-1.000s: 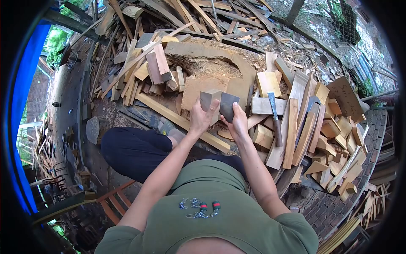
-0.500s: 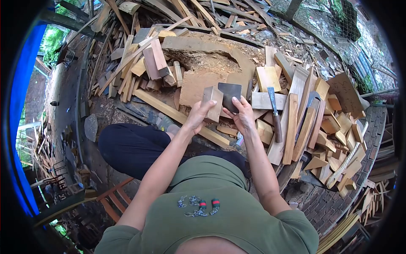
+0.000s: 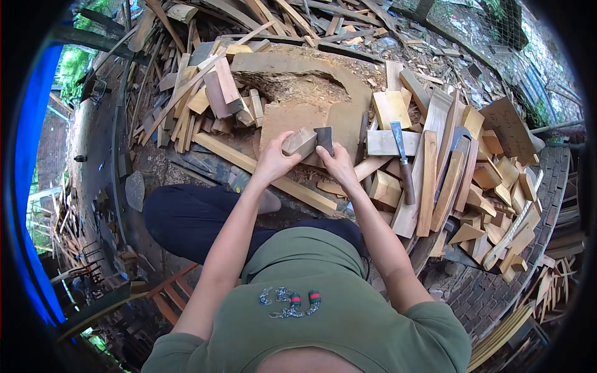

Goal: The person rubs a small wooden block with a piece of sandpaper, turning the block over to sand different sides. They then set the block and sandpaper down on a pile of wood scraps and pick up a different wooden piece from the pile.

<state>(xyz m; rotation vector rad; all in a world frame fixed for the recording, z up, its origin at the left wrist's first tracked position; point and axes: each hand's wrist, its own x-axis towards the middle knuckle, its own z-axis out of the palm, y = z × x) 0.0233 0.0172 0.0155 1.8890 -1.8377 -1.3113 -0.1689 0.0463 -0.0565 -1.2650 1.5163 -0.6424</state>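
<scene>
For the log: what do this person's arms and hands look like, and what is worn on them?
The left hand and right hand are bare: no gloves, and no watch, bracelet or ring shows. The forearms are uncovered past the elbows. Short olive-green T-shirt sleeves cover only the upper arms; the chest bears a small beaded motif with green-red stripes.

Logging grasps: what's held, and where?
Left hand: pale wooden block, near end. Right hand: dark flat metal plate, lower edge.

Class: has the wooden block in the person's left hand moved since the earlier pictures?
Yes: judged against the stump, the wooden block has tipped from upright to lying sideways.
</scene>
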